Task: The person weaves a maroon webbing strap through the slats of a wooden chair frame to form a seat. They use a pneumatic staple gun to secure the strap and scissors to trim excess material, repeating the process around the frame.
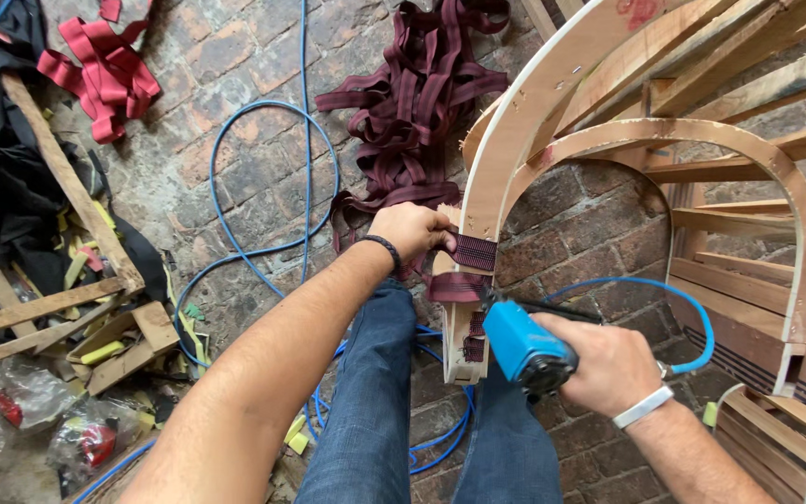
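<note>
**Webbing going onto the curved frame leg**

The left hand [412,231] is pinching a dark maroon woven webbing strap [471,252] flat against the pale curved wooden furniture frame [515,140], fingers clamped on the strap. The right hand [608,366] is gripping a blue pneumatic staple gun [526,347], fist closed round it, nose aimed at the frame's lower end. By my judgement, a few strap wraps are already sitting on that leg; a heap of loose maroon webbing [422,103] is lying on the brick floor [235,56] behind, unused.

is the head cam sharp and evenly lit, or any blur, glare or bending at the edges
Head view: soft even daylight, no hard shadows or glare; the left hand on the maroon webbing and the right hand with the blue stapler are sharp; wide-lens bending stretches the forearms and wooden frame toward the edges.
</note>
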